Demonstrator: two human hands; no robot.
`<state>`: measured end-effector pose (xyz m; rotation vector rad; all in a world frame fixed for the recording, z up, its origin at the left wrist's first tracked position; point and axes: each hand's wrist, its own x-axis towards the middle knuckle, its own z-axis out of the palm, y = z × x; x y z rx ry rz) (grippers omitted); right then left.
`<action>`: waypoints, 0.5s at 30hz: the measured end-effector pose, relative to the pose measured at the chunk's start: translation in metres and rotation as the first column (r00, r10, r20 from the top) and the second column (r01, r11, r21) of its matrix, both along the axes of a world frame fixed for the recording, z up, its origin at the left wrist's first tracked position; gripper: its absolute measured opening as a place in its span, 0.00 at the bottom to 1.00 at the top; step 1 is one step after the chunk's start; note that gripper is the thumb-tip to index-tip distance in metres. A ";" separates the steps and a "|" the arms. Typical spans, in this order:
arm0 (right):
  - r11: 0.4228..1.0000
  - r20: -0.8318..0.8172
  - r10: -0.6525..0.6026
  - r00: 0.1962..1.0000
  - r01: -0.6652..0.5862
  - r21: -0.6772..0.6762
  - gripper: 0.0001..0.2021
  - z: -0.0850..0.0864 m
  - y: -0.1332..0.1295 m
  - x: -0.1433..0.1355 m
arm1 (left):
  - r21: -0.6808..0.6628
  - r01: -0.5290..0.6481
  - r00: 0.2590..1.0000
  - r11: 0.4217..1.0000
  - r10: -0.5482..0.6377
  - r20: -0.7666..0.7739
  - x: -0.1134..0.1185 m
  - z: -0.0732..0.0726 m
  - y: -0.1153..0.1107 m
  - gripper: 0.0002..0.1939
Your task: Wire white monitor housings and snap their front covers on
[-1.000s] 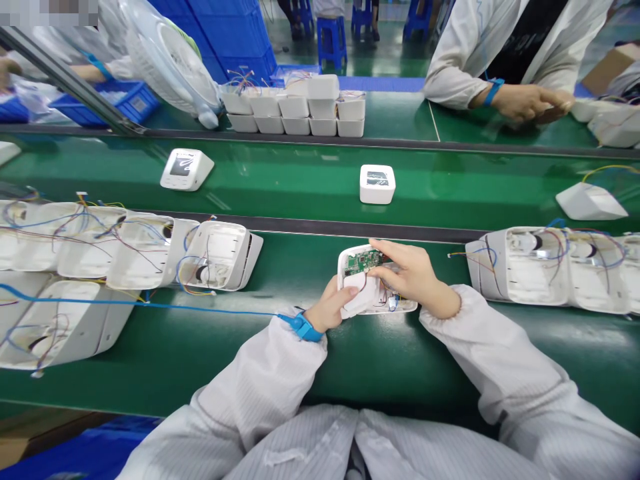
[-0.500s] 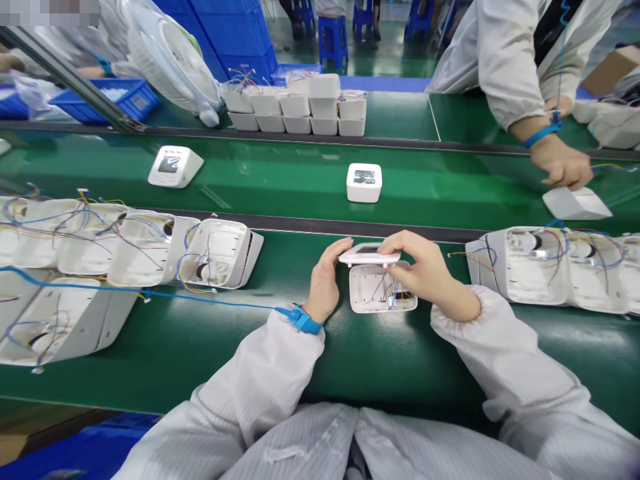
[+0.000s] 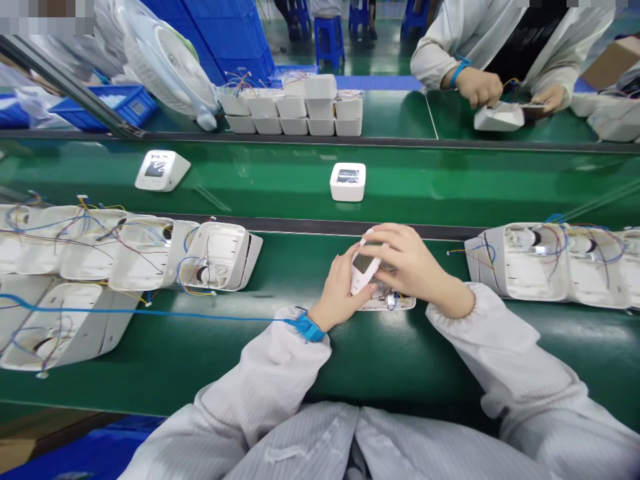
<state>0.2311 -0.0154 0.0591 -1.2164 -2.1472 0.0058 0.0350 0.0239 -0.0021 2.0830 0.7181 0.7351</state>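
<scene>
A white front cover with a dark display window (image 3: 364,263) is tilted up on edge between my two hands. My left hand (image 3: 343,287) grips its lower left side, thumb along the bottom. From the upper right, my right hand (image 3: 407,260) has its fingers closed on the cover's top and right edges. Right below lies an open white housing (image 3: 403,304) with thin wires and a small part inside, mostly hidden by my hands and the cover. Around my left wrist is a blue strap (image 3: 306,327) with a blue cord.
Open white housings with wires stand in rows at the left (image 3: 215,253) and right (image 3: 535,260). Finished-looking white units (image 3: 348,181) sit on the green belt. Across it, a co-worker's hand (image 3: 480,87) handles a housing near stacked white boxes (image 3: 295,113).
The cover has turned from flat to steeply tilted, and my left hand has closed on it. Units on the belt have shifted left. The co-worker has lifted a unit off the belt.
</scene>
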 end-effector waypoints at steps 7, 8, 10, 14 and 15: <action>0.902 -0.260 -0.262 0.929 0.140 -0.410 0.06 -0.027 0.009 0.003 | -0.038 0.025 0.958 0.999 -0.013 0.286 -0.004 -0.009 0.001 0.51; 0.893 -0.200 -0.240 0.950 0.135 -0.429 0.04 -0.029 0.008 -0.001 | -0.040 0.064 0.946 0.997 -0.048 0.321 -0.004 -0.009 0.000 0.51; 0.916 -0.038 -0.168 0.985 0.142 -0.375 0.04 -0.029 0.005 -0.008 | -0.060 0.140 0.919 0.988 -0.107 0.380 -0.006 -0.010 -0.001 0.47; 0.956 0.332 -0.073 0.940 0.161 -0.247 0.07 -0.018 -0.005 -0.017 | -0.166 0.226 0.877 0.960 -0.127 0.464 -0.006 -0.017 -0.002 0.40; 0.951 0.386 -0.070 0.920 0.178 -0.252 0.07 -0.016 -0.007 -0.018 | -0.191 0.243 0.869 0.951 -0.125 0.479 -0.006 -0.019 -0.003 0.40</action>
